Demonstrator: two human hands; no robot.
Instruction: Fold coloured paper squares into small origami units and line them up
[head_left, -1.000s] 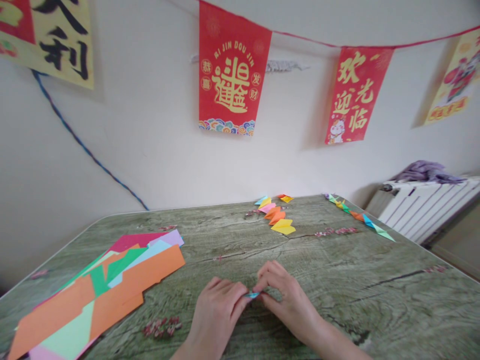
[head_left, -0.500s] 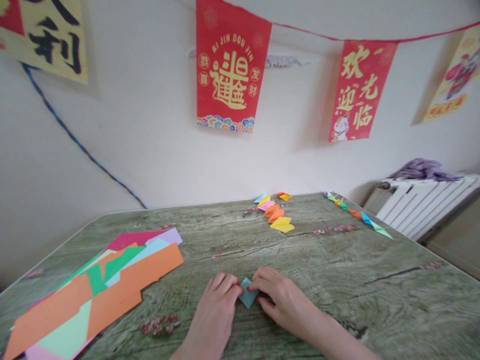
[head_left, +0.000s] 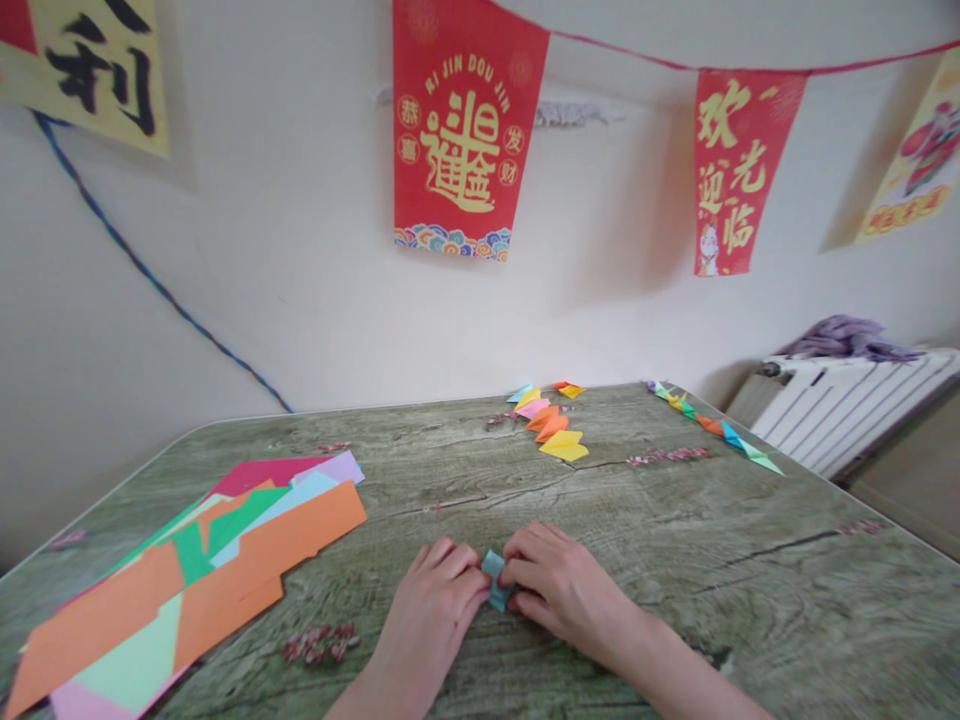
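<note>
A small piece of folded light-blue paper (head_left: 495,578) lies between my two hands, near the front of the table. From the left, my left hand (head_left: 442,590) has its fingers bent together at the paper's edge. My right hand (head_left: 551,580) pinches the opposite side, thumb below and fingers above. Fingertips cover both sides of the paper, so only a narrow middle strip shows.
Coloured paper sheets (head_left: 247,540) lie in a spread pile on the left of the wood-patterned table (head_left: 420,470). Folded paper pieces (head_left: 551,425) form a row at the back, and another folded row (head_left: 712,425) follows the right edge. A radiator (head_left: 847,400) stands beyond.
The blue paper showed as a diamond and now shows as a narrower strip. My right fingers have moved a little left over it, closer to my left hand.
</note>
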